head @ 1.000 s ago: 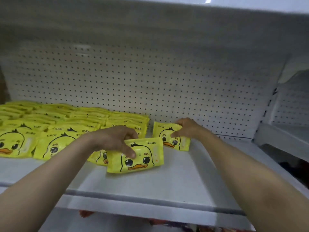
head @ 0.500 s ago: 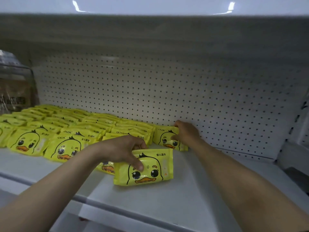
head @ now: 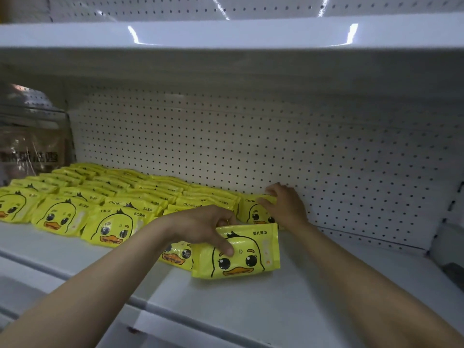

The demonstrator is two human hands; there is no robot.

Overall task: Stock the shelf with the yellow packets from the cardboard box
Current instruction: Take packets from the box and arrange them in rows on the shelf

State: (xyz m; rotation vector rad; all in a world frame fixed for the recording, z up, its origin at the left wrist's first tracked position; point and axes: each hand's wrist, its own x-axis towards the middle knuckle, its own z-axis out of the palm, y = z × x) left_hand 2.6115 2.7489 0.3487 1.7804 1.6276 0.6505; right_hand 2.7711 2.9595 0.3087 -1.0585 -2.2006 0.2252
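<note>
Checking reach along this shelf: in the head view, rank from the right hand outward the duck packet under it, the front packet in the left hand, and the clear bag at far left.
1. Yellow duck packet, under the right hand, at the back.
2. Front yellow packet, gripped by the left hand.
3. Clear plastic bag, far left end.

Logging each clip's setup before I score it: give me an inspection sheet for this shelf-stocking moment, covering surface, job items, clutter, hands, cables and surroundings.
Surface: white metal shelf, its right part bare.
Job's things: rows of yellow packets fill the left part; front packet stands at the row's end; back packet stands near the pegboard. Cardboard box not in view.
Clutter: clear plastic bag at far left.
Hands: left hand grips the front packet's top, thumb on its face; right hand rests with spread fingers on the back packet.
Cables: nothing seen.
Surroundings: white pegboard behind; upper shelf overhead; a neighbouring shelf bay at the right edge, blurred.
</note>
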